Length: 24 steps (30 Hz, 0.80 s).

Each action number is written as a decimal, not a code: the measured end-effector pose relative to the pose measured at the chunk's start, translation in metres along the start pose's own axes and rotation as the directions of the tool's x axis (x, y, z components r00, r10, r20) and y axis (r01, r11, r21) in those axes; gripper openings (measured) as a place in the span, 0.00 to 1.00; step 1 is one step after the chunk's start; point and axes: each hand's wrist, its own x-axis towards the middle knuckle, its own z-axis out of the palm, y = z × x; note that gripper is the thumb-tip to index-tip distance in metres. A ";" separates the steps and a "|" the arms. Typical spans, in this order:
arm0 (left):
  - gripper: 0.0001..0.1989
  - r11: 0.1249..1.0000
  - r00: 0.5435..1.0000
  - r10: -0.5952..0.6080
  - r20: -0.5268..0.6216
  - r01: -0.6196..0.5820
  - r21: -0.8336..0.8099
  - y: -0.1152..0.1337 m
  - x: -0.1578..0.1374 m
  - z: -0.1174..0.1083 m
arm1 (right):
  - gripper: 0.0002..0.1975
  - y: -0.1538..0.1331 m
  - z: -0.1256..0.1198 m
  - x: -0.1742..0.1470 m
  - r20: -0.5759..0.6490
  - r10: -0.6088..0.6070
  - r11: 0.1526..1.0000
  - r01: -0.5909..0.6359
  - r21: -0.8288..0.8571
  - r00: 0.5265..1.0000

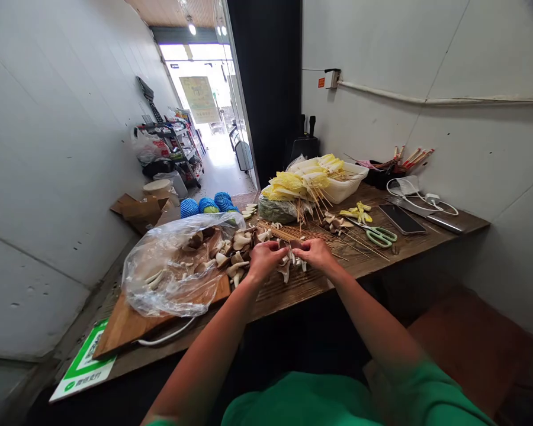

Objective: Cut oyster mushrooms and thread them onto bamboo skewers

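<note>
My left hand point(265, 258) and my right hand point(318, 254) are close together over the front of the wooden table. The fingers of both pinch a brown-capped oyster mushroom point(295, 244) between them. Just below the fingertips are several torn mushroom pieces point(285, 271) with pale stems. Left of my left hand lies a heap of oyster mushrooms point(236, 260), partly spilling from a clear plastic bag point(173, 290). Thin bamboo skewers point(278, 232) lie behind my hands. A small mushroom bunch point(335, 222) is on the table beyond my right hand.
A wooden cutting board point(119, 322) lies under the bag. Yellow cabbage skewers point(293, 184) rest by a white basket point(344, 188). Green-handled scissors point(379, 236), a phone point(402, 218) and a knife point(444, 223) are at the right. Blue-netted produce point(208, 205) stands behind the bag.
</note>
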 end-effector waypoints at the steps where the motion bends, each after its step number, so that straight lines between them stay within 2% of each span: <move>1: 0.09 0.994 0.998 0.045 -0.033 -0.041 0.104 -0.001 0.002 0.000 | 0.14 0.000 -0.001 0.000 -0.013 -0.004 0.998 0.003 -0.056 1.000; 4: 0.08 0.935 0.963 0.211 -0.167 -0.149 0.323 0.002 0.001 -0.010 | 0.09 -0.005 -0.002 -0.007 -0.080 -0.024 0.978 0.006 -0.209 0.997; 6: 0.10 0.892 0.919 0.311 -0.243 -0.194 0.408 0.007 -0.005 -0.028 | 0.07 -0.011 0.000 -0.015 -0.101 -0.132 0.925 0.086 -0.370 0.986; 7: 0.12 0.875 0.899 0.344 -0.272 -0.202 0.440 0.011 -0.010 -0.039 | 0.08 -0.015 0.003 -0.020 -0.075 -0.207 0.879 0.152 -0.452 0.975; 9: 0.15 0.868 0.868 0.368 -0.333 -0.192 0.459 0.017 -0.019 -0.061 | 0.11 -0.024 0.014 -0.028 0.062 -0.341 0.765 0.315 -0.561 0.938; 11: 0.17 0.884 0.854 0.362 -0.375 -0.186 0.428 0.019 -0.026 -0.079 | 0.10 -0.031 0.030 -0.033 0.243 -0.415 0.653 0.473 -0.591 0.877; 14: 0.17 0.919 0.866 0.321 -0.383 -0.187 0.348 0.016 -0.032 -0.091 | 0.09 -0.038 0.056 -0.031 0.478 -0.480 0.448 0.674 -0.587 0.735; 16: 0.16 0.943 0.894 0.274 -0.355 -0.176 0.284 0.011 -0.035 -0.092 | 0.10 -0.040 0.067 -0.026 0.571 -0.493 0.353 0.751 -0.558 0.657; 17: 0.16 0.954 0.907 0.247 -0.340 -0.166 0.249 0.008 -0.037 -0.092 | 0.10 -0.040 0.070 -0.023 0.596 -0.495 0.338 0.771 -0.540 0.633; 19: 0.17 0.973 0.926 0.199 -0.320 -0.146 0.180 0.002 -0.039 -0.094 | 0.09 -0.039 0.070 -0.017 0.598 -0.502 0.390 0.781 -0.488 0.624; 20: 0.17 0.980 0.929 0.178 -0.324 -0.136 0.146 0.000 -0.040 -0.096 | 0.09 -0.038 0.067 -0.015 0.572 -0.509 0.470 0.765 -0.441 0.643; 21: 0.18 0.986 0.930 0.157 -0.333 -0.126 0.112 -0.002 -0.041 -0.097 | 0.08 -0.037 0.064 -0.014 0.525 -0.509 0.586 0.721 -0.370 0.682; 22: 0.18 0.991 0.930 0.134 -0.343 -0.115 0.073 -0.004 -0.041 -0.098 | 0.07 -0.036 0.060 -0.013 0.465 -0.484 0.722 0.639 -0.267 0.741; 23: 0.18 0.995 0.934 0.103 -0.343 -0.101 0.024 -0.005 -0.042 -0.097 | 0.08 -0.035 0.056 -0.014 0.412 -0.427 0.847 0.515 -0.129 0.805; 24: 0.19 0.996 0.945 0.064 -0.322 -0.080 -0.037 -0.006 -0.041 -0.095 | 0.10 -0.034 0.053 -0.014 0.380 -0.345 0.932 0.361 0.031 0.858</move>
